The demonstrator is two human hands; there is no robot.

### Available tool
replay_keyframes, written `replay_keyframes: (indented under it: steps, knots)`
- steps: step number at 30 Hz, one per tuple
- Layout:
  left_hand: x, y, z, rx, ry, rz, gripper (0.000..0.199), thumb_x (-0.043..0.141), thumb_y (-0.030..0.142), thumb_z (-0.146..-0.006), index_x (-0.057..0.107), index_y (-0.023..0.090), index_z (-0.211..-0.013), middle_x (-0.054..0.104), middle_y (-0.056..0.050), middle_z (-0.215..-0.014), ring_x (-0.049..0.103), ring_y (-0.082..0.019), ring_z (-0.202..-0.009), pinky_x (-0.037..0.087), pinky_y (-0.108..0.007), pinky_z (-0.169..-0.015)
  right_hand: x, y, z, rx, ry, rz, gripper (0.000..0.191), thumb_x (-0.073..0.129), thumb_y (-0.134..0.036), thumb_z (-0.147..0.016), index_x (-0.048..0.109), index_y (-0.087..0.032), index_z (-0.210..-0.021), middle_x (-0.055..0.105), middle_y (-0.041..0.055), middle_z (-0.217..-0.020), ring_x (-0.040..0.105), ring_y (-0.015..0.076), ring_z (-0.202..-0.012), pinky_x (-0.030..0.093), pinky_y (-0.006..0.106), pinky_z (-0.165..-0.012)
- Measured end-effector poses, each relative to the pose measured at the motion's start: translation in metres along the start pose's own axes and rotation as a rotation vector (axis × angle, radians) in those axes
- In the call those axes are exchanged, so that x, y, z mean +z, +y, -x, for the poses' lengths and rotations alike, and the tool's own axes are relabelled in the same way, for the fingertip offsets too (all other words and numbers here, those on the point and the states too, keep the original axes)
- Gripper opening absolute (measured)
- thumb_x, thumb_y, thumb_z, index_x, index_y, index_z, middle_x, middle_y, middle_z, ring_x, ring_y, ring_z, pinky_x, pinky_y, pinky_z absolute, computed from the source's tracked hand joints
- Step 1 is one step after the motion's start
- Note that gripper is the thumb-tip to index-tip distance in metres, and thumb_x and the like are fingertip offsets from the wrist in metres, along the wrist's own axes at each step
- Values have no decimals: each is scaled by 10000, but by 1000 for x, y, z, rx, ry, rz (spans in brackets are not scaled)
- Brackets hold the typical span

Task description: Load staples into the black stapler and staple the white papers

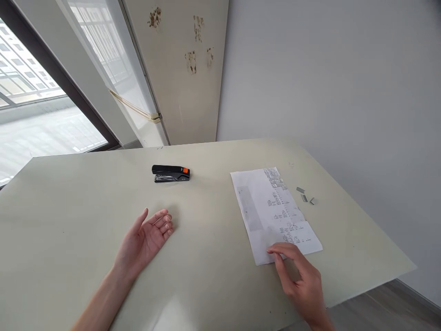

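Note:
My left hand rests palm up on the table, fingers loosely curled and apart, with nothing in it. Beyond its fingertips lies a black stapler with an orange patch at its right end. My right hand is over the near edge of a white printed sheet. Its index finger and thumb are bent toward each other, their tips close together over the paper, and no held object shows. The sheet lies flat, with a grey band on its left and small print down its right side.
Several small strips of staples lie to the right of the sheet. The pale table has its right edge near my right arm. Behind it stand a grey wall and a cabinet-like white panel with brown marks; a window is at left.

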State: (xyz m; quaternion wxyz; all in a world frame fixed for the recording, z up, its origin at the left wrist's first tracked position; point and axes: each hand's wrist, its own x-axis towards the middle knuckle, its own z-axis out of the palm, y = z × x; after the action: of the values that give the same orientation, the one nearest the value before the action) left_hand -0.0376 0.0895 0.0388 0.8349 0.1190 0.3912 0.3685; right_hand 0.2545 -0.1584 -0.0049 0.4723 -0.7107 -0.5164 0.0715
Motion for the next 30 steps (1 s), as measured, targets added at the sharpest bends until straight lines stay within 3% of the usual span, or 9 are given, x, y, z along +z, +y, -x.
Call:
replay_keyframes:
  steps: [9, 18, 23, 26, 30]
  knots:
    - [0, 0, 0, 2, -13, -6, 342, 480, 260, -1054, 754, 57, -1023, 707, -149, -871, 716, -233, -779, 641, -360, -706, -3, 1, 4, 230, -13, -40, 194, 586, -374, -1031, 741, -258, -1017, 773, 60, -962, 748, 216, -846, 644, 329, -751]
    - [-3, 1, 0, 6, -25, -12, 352, 472, 266, -1060, 761, 67, -1025, 715, -149, -878, 716, -229, -797, 642, -359, -727, -1, 4, 5, 303, -15, -65, 242, 595, -435, -1026, 743, -243, -1018, 784, 82, -1003, 757, 219, -855, 650, 332, -759]
    - [-5, 1, -2, 2, -34, -16, 353, 478, 270, -1061, 762, 61, -1031, 711, -151, -886, 716, -232, -804, 646, -361, -725, -1, 5, 5, 305, 40, 29, 261, 588, -453, -1023, 752, -251, -1000, 790, 80, -1013, 757, 241, -901, 647, 355, -765]
    - [-6, 1, -3, 0, -36, -16, 337, 495, 269, -1055, 763, 65, -1036, 714, -153, -889, 718, -234, -806, 645, -361, -727, 0, 3, 4, 272, 75, 90, 257, 583, -453, -1022, 748, -264, -1079, 783, 92, -1113, 750, 274, -1026, 657, 384, -777]
    - [-5, 1, -2, -1, -31, -15, 306, 522, 262, -1040, 764, 75, -1032, 721, -150, -884, 721, -231, -805, 645, -359, -737, 0, 3, 1, 243, 63, 184, 365, 543, -474, -1038, 669, -295, -1329, 671, 96, -1431, 625, 331, -1339, 660, 488, -884]
